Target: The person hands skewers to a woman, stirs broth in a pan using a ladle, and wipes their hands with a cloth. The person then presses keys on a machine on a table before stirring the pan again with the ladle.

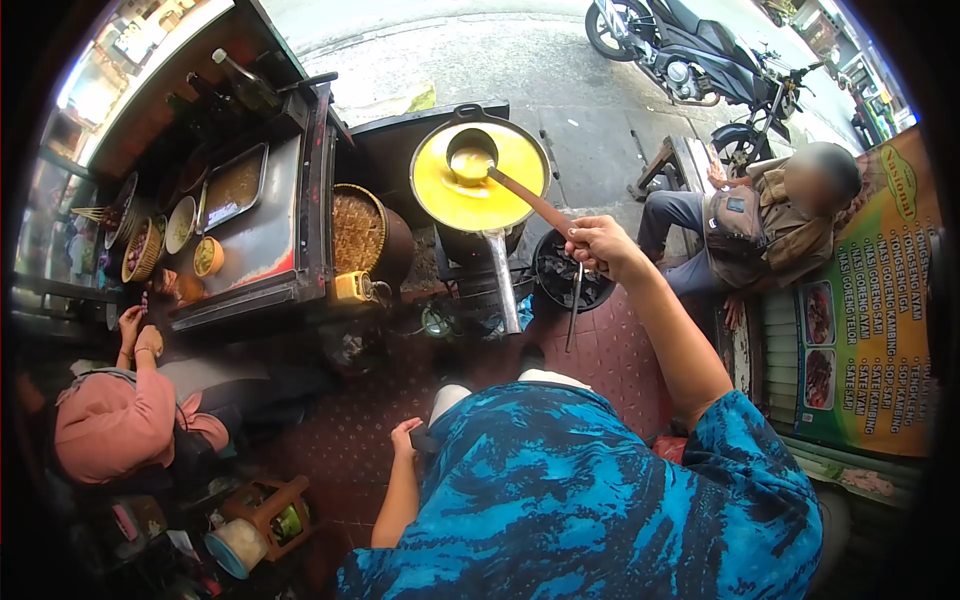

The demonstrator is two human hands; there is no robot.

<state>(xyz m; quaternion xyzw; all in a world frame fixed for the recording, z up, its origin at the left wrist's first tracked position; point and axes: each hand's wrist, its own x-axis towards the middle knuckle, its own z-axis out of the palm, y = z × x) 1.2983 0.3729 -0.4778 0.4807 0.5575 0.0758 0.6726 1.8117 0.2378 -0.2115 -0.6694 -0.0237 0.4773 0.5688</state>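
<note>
A wide pan (499,262) with a long metal handle sits on a stove and holds yellow liquid (440,185). My right hand (600,246) is closed round the end of a wooden-handled ladle (528,198), to the right of the pan. The ladle's dark round bowl is over the yellow liquid near the far rim, with some liquid inside it. Low beside my body, my left hand (405,437) is away from the pan, its fingers bent; whether it holds anything is too small to tell. Below my right hand stands a black basin (585,292) of dark pieces.
A cart (265,270) with bowls, a tray and bottles is at the left, near a woven basket (357,230). One person in pink (115,420) sits at the lower left, another (775,215) on a bench at the right. A motorcycle (700,60) is parked beyond.
</note>
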